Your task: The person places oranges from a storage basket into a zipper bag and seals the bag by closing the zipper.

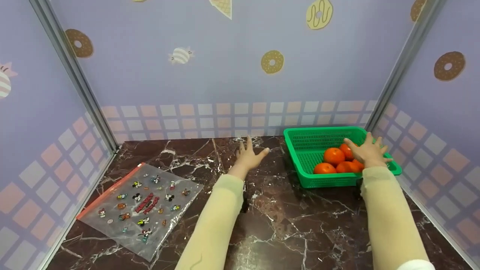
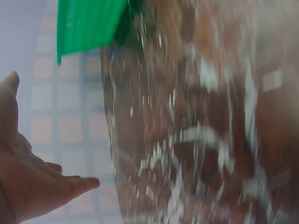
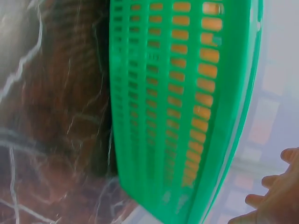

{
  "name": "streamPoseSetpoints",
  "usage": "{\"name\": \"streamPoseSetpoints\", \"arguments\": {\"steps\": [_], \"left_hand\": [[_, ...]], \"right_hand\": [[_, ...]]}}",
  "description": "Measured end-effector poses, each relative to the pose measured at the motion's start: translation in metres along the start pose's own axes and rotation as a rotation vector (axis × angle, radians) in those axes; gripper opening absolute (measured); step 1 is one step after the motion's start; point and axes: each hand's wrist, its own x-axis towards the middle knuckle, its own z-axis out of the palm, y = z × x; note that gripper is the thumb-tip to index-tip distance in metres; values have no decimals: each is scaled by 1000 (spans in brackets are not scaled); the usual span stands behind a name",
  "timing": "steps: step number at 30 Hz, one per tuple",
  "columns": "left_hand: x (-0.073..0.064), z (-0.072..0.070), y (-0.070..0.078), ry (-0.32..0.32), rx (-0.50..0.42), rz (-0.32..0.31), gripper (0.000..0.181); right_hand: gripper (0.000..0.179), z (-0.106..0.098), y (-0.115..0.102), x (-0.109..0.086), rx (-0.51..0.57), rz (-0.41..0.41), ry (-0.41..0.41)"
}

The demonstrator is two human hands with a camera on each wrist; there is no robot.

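Note:
A green plastic basket stands at the back right of the table, with several oranges gathered in its right part. Over the basket's right side is my right hand, fingers spread and holding nothing; in the right wrist view that hand shows beyond the rim. My left hand hovers above the table left of the basket, its thumb and fingers apart with nothing in them. At the left lies a clear zip bag printed with small cartoon figures, flat, its red-orange zip edge toward the left.
The dark marble-patterned tabletop is bounded by purple walls at the back and both sides. Metal corner posts rise at the two back corners.

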Motion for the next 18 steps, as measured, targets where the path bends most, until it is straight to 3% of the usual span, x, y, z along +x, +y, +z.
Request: {"name": "streamPoseSetpoints", "arguments": {"steps": [4, 10, 18], "left_hand": [[-1, 21, 12, -14, -141, 14, 95], [-7, 46, 30, -55, -268, 15, 86], [-22, 68, 43, -190, -628, -117, 74]], "right_hand": [[115, -10, 19, -1, 28, 41, 18], [114, -24, 48, -5, 108, 142, 49], [90, -26, 76, -12, 278, 238, 113]]}}
